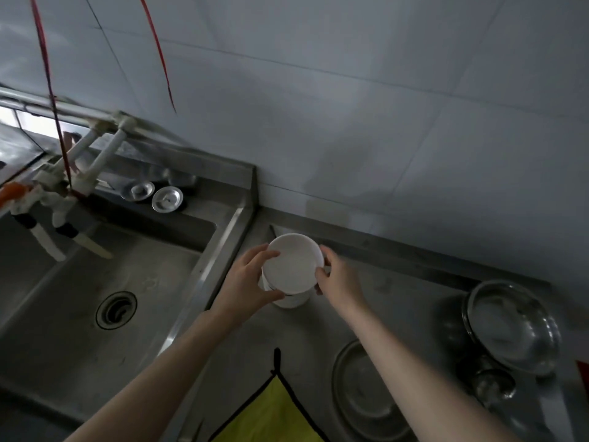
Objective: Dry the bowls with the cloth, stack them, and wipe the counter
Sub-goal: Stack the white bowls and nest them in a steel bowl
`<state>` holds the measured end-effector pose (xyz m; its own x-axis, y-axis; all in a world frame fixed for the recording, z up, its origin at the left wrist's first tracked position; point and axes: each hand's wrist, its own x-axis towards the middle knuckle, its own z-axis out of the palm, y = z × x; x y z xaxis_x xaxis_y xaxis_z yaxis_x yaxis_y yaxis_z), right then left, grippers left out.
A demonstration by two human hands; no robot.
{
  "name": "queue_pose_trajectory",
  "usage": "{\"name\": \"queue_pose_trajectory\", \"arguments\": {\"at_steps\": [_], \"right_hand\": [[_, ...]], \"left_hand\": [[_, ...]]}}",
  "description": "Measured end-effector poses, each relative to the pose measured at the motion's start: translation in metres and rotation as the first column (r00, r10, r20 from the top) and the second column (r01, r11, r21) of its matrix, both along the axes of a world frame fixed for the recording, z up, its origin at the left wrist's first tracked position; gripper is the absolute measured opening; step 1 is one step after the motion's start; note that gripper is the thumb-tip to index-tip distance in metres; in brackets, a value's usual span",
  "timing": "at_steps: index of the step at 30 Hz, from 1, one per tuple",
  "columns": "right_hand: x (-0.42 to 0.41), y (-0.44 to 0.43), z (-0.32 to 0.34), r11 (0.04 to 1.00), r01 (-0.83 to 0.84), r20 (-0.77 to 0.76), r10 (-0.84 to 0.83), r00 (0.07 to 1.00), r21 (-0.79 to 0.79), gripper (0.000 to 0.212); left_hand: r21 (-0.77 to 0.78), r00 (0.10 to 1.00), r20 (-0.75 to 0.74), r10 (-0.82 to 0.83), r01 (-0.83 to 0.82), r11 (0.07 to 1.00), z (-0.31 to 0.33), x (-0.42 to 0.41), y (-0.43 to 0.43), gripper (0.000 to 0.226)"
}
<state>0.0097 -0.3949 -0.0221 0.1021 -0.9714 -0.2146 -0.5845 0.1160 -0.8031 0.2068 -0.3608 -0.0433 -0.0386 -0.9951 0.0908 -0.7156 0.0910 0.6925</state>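
Note:
A white bowl (291, 263) sits on top of a stack of white bowls (291, 300) on the steel counter (392, 291), near the sink's right rim. My left hand (247, 280) grips the top bowl's left side and my right hand (338, 277) grips its right side. The yellow cloth (271, 413) with black edging and a black loop lies on the counter at the bottom of the view, between my forearms. How many bowls the stack holds is hidden by the top bowl.
A steel sink (95, 295) with a drain lies to the left, taps (60, 218) over it and two small metal lids (153, 194) on its back ledge. A steel basin (513, 327), a flat steel plate (363, 393) and a small metal cup (492, 386) stand at the right. Tiled wall behind.

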Motion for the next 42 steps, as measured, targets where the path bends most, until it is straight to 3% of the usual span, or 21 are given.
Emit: {"name": "queue_pose_trajectory", "arguments": {"at_steps": [9,12,16,21,31,36,42], "right_hand": [[0.006,-0.011,-0.017,1.0,0.009,0.056,-0.009,0.998,-0.003,0.045],[0.004,-0.011,-0.021,1.0,-0.007,0.045,0.007,0.999,-0.008,0.044],[0.002,-0.008,-0.034,0.996,-0.036,0.037,0.033,0.999,0.084,0.057],[0.01,-0.003,-0.045,0.977,0.028,0.181,-0.068,0.981,0.211,0.059],[0.017,-0.003,-0.053,0.957,0.073,0.219,-0.138,0.966,0.281,0.051],[0.016,0.006,-0.057,0.958,0.119,0.246,-0.185,0.951,0.261,0.049],[-0.004,0.021,-0.05,0.933,0.193,0.283,-0.282,0.917,0.305,0.047]], "left_hand": [[0.026,0.998,-0.056,-0.016,0.017,1.0,-0.025,0.009,-0.013,0.08],[0.038,0.998,-0.062,-0.007,0.01,0.999,-0.023,0.008,-0.014,0.089],[0.268,0.972,-0.231,0.048,0.016,0.963,-0.023,0.011,-0.014,0.122],[0.337,0.95,-0.307,-0.061,0.168,0.926,-0.038,0.011,-0.018,0.126],[0.287,0.918,-0.396,-0.002,0.126,0.949,-0.06,0.004,-0.021,0.13],[0.229,0.932,-0.362,-0.011,0.101,0.968,-0.058,-0.006,-0.017,0.122],[0.264,0.937,-0.348,-0.039,0.138,0.954,-0.053,-0.026,-0.013,0.118]]}}
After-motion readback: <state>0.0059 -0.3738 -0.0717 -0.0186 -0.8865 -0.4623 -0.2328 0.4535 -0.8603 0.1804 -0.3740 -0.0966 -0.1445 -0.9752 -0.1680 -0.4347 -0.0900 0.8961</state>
